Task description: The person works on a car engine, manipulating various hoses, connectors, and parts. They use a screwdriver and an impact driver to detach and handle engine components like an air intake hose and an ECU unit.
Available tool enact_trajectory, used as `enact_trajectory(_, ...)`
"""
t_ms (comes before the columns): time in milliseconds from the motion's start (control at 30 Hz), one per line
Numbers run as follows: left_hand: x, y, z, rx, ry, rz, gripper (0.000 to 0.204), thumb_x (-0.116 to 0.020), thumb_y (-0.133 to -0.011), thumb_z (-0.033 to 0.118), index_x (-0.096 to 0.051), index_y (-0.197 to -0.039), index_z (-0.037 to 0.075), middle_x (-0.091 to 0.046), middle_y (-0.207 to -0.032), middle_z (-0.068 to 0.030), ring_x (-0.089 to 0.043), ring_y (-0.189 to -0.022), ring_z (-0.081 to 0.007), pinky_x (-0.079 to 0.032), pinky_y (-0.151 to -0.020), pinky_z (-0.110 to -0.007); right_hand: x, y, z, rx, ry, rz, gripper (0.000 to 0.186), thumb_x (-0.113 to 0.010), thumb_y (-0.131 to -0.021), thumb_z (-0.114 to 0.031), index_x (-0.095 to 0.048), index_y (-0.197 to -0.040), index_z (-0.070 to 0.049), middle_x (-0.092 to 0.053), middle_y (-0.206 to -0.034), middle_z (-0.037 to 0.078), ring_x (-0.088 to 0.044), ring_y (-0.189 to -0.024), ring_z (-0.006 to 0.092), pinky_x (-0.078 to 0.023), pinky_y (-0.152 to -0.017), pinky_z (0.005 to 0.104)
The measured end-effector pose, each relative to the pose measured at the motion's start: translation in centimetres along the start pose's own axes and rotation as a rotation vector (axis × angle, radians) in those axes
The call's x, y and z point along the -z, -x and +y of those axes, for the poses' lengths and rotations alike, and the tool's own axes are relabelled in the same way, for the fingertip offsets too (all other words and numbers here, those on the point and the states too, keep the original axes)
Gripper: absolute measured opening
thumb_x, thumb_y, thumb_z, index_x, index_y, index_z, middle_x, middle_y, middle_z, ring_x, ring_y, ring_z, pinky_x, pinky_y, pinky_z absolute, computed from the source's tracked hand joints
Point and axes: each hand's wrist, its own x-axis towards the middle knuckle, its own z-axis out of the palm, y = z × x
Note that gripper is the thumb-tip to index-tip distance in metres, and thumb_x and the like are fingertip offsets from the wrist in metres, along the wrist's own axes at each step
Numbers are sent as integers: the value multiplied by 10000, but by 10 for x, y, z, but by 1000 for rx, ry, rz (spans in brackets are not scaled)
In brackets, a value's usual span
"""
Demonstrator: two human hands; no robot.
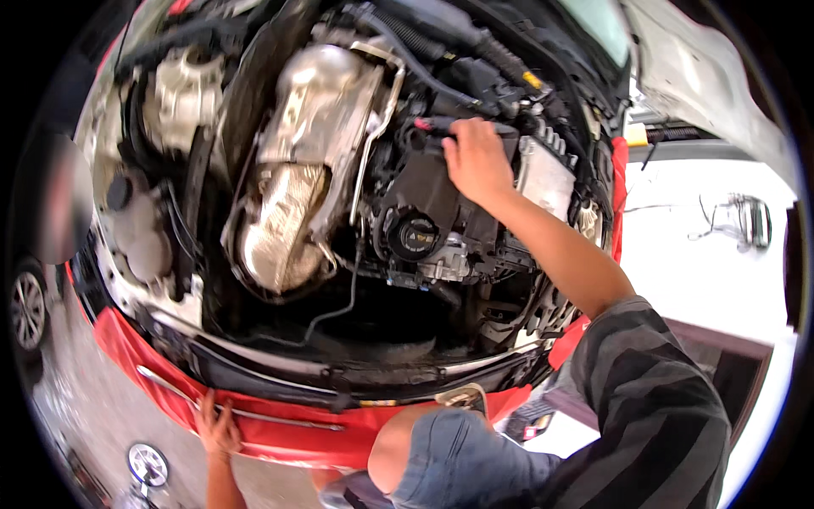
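Note:
In the head view my right hand (481, 163) reaches over the engine. Its fingers curl down at the back edge of the black engine cover (424, 180); what they grip is hidden. A short black part with a red end (421, 124) lies just left of the fingertips. The round black oil filler cap (417, 237) sits nearer me on the engine. My left hand (218, 426) lies on the red fender cover (292, 441) over the car's front edge, fingers spread. Its fingertips touch a long, thin metal bar (288, 418) lying on that cover.
A silver heat shield (318, 110) fills the middle left of the engine bay. A pale plastic reservoir with a black cap (144, 233) stands at the left. A dark gap opens behind the front crossmember (398, 371). A wheeled stool base (148, 465) is on the floor.

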Motion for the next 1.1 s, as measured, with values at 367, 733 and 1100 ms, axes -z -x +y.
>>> enact_trajectory(367, 81, -48, 84, 242, -291, -337, 527, -555, -855, 51, -512, -1378, 101, -291, -1558, -157, -259, -1446, -340, -210, -1184, -493, -9, -6, 23, 122, -485, 232, 203, -634, -840, -71, -510, -996, -35, -542, -1013, 151, -518, -1001, 359, -413, -896, 449)
enact_trajectory(733, 269, -123, 55, 586, -304, 90, 403, -562, -909, 148, -550, -1294, 32, -542, -1324, -204, -505, -1218, -376, -385, -1055, -440, -7, -3, 36, 66, -386, 262, 165, -606, -885, -130, -539, -1015, -51, -572, -1005, 120, -547, -968, 351, -426, -818, 468)
enact_trajectory(1100, 22, -229, 12, 1114, 88, 158, 781, -492, -953, 524, -400, -1371, -129, -442, -1387, -338, -387, -1333, -438, -293, -1124, -446, -3, -9, 33, -1, -349, 164, 156, -622, -841, -128, -543, -971, -92, -563, -963, 95, -534, -946, 316, -409, -795, 435)
